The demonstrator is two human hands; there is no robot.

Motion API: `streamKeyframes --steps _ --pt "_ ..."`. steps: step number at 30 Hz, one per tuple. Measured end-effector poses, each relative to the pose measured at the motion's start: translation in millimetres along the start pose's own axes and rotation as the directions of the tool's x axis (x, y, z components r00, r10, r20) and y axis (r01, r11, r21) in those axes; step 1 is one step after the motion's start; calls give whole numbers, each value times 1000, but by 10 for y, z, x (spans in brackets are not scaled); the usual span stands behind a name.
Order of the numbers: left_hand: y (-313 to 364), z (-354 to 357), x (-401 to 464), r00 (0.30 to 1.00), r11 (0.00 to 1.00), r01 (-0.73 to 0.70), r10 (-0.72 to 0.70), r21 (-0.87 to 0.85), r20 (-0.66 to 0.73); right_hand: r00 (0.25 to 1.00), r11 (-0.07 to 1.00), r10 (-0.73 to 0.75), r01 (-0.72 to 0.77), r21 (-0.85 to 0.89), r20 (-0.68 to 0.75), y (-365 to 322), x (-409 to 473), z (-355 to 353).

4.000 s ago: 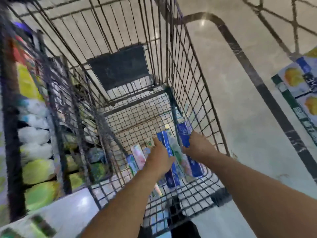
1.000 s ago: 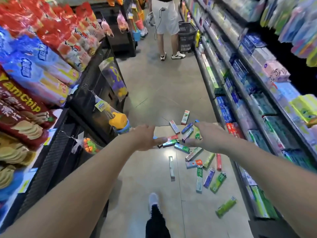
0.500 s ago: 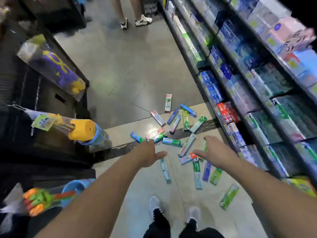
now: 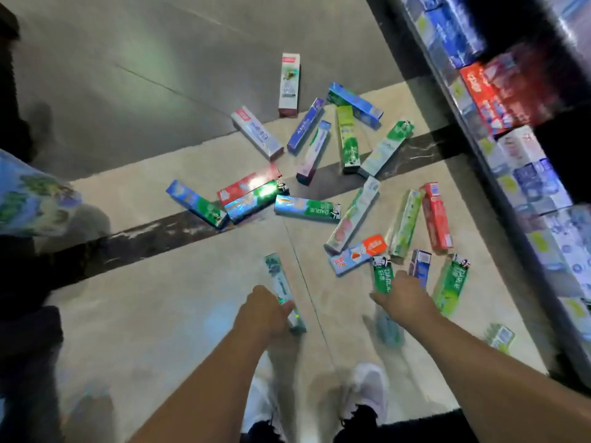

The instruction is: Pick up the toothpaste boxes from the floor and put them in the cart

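Note:
Several toothpaste boxes lie scattered on the shop floor in front of me. My left hand (image 4: 262, 311) curls round the near end of a slim teal toothpaste box (image 4: 277, 279) that lies alone on the tile. My right hand (image 4: 407, 295) lies across a green toothpaste box (image 4: 383, 278), thumb on its left side, fingers wrapped over it; the box's near end shows blurred under the wrist. A blue box (image 4: 420, 266) and another green box (image 4: 451, 286) lie just right of that hand. The cart is out of view.
Shelves stocked with boxed goods (image 4: 518, 148) run along the right side. A dark display stand with a hanging patterned pack (image 4: 35, 199) borders the left. My white shoes (image 4: 367, 388) stand just below the hands. One green box (image 4: 499, 337) lies apart by the shelf foot.
I have turned from the cart to the aisle and bent down. Both hands dropped from mid-air to the floor and now close on the teal and green boxes.

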State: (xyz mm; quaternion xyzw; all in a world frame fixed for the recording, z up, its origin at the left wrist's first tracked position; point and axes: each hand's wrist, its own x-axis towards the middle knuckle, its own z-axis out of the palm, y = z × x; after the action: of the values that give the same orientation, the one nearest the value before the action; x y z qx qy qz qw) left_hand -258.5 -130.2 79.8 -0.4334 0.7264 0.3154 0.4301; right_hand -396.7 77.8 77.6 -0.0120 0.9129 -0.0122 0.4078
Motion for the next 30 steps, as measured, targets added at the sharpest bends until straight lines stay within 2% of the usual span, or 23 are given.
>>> streamKeyframes --steps 4,6,8,9,11,14,16,19,25,30 --pt "39 384 881 998 997 16 -20 75 51 996 997 79 -79 9 -32 98 719 675" --pt "95 509 1212 1000 991 15 -18 130 25 990 993 117 -117 11 -73 127 977 904" --pt "138 606 1399 998 986 -36 43 162 -36 981 988 153 -150 32 -122 161 1159 1058" --pt "165 637 1428 997 1000 16 -14 27 -79 976 986 166 -160 49 -140 181 1221 1104" --pt "192 686 1502 987 992 44 -61 -120 -146 975 988 153 -146 60 -161 227 1288 1148" --pt "210 628 1409 985 977 47 -80 -207 -155 981 991 120 -109 76 -154 247 1176 1053" --pt "244 467 1115 984 966 40 -82 -257 -157 987 994 79 -68 82 -138 197 926 844" --pt "345 29 455 986 975 21 -57 -221 -155 988 992 3 16 123 -154 14 367 308" --pt "728 -1175 -1290 957 986 -161 146 -42 -252 959 956 -131 189 225 -252 -337 -1095 -1318" --pt "1091 -2196 -2921 913 950 -294 312 107 -263 926 926 -185 277 258 -330 -431 -2432 -2657"
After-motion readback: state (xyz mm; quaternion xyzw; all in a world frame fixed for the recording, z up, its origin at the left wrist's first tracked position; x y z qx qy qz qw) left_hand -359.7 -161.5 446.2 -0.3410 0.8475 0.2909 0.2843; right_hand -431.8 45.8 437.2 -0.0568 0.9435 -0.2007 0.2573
